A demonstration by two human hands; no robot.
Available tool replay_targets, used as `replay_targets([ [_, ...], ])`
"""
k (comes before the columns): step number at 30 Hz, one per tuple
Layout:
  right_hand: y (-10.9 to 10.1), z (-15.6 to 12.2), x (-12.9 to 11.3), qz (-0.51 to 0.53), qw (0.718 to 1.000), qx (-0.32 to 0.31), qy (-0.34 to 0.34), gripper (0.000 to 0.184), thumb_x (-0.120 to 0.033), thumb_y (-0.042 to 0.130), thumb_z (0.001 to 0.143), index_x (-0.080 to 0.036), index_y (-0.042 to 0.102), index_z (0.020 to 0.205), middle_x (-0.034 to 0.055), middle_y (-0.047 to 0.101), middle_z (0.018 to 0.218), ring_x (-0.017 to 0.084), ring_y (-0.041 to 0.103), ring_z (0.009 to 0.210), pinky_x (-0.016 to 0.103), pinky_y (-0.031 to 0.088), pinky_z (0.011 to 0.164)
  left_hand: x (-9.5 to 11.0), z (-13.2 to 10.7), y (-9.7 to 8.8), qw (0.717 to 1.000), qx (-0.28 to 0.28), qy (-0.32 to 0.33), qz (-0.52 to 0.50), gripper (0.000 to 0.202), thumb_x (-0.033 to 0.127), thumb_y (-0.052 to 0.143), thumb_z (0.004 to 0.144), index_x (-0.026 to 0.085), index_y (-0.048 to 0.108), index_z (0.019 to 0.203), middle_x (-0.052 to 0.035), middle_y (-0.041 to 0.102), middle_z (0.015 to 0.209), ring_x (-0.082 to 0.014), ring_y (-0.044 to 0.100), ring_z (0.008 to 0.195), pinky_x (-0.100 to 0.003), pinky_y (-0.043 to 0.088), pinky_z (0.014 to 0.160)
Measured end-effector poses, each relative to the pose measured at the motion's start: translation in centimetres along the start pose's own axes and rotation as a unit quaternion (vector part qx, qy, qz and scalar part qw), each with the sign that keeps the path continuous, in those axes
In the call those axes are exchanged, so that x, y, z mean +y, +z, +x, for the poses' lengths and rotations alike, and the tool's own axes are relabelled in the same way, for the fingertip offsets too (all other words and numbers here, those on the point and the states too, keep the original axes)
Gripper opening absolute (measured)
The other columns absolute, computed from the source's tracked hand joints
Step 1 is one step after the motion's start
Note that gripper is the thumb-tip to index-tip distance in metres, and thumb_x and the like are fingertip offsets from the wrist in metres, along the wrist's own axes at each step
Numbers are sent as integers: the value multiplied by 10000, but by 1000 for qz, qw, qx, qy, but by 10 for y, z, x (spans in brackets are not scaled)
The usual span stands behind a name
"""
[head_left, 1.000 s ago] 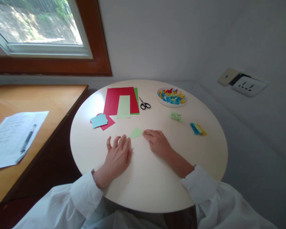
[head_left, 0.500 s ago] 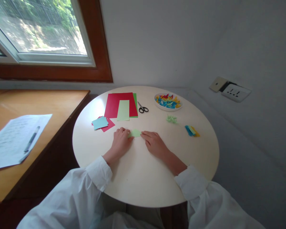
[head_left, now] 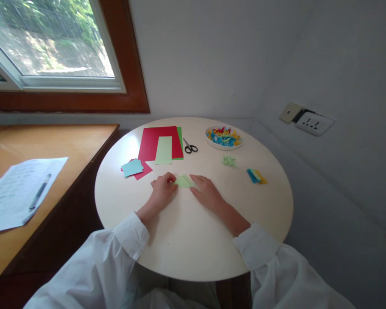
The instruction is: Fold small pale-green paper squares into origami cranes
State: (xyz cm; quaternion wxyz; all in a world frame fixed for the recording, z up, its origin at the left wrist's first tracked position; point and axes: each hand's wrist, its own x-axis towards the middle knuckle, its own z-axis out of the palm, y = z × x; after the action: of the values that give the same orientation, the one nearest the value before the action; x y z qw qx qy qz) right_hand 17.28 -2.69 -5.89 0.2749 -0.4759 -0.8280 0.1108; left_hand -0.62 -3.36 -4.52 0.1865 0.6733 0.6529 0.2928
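Note:
A small piece of light green paper, with a slanting crease or edge across it, lies on the round white table between my hands. My left hand pinches its left end between thumb and fingers. On the other side, my right hand holds the right end, thumb below and fingertips on top. Beyond them a light green paper strip rests on a red sheet, which overlaps a green sheet. Black-handled scissors lie beside these sheets.
Blue and red paper pieces sit left. Right of centre are a light green paper heap and blue and yellow papers. Behind stands a white dish of colourful folded paper. A wooden desk adjoins, bearing written sheets and a pen.
The light green paper now shows a slanting line near its right side. My right thumb has moved slightly apart from the fingers. The whole view has shifted a little.

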Motion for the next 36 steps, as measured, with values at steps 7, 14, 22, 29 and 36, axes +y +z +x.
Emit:
replay_targets([
  [7, 1, 12, 0, 138, 984, 30, 104, 463, -161, 662, 692, -169, 568, 1145, 99, 671, 1040, 199, 622, 972, 377, 457, 910, -4, 2, 3, 994, 2, 15, -107, 114, 143, 506, 672, 192, 530, 773, -7, 612, 760, -160, 559, 736, -313, 426, 736],
  [14, 5, 22, 4, 271, 949, 40, 158, 388, -115, 604, 666, -137, 625, 1052, 18, 643, 771, 132, 602, 722, 280, 488, 735, -4, 8, 4, 981, -15, 44, -186, 123, 170, 504, 670, 167, 527, 791, -9, 585, 763, -119, 530, 678, -240, 427, 635],
  [22, 8, 36, 10, 314, 938, 50, 138, 346, -174, 642, 638, -166, 658, 984, 20, 669, 769, 143, 607, 725, 272, 466, 695, 5, 33, -5, 965, -134, 49, -220, 174, 294, 580, 681, 147, 566, 590, 31, 518, 558, -101, 411, 539, -242, 300, 516],
  [29, 16, 70, 33, 173, 966, 150, 120, 271, -272, 471, 817, -153, 662, 968, 94, 693, 935, 177, 625, 810, 291, 491, 679, 2, 62, -2, 937, -148, -12, -315, 289, 405, 560, 728, 119, 589, 694, -49, 644, 648, -122, 543, 538, -243, 383, 509],
  [36, 21, 117, 53, 26, 989, 122, 84, 336, -185, 402, 849, -156, 630, 1094, 133, 592, 1200, 231, 494, 1129, 374, 343, 953, -9, 74, -5, 832, -139, -135, -520, 384, 393, 782, 548, 130, 528, 665, -82, 682, 720, -128, 631, 634, -273, 486, 669],
])
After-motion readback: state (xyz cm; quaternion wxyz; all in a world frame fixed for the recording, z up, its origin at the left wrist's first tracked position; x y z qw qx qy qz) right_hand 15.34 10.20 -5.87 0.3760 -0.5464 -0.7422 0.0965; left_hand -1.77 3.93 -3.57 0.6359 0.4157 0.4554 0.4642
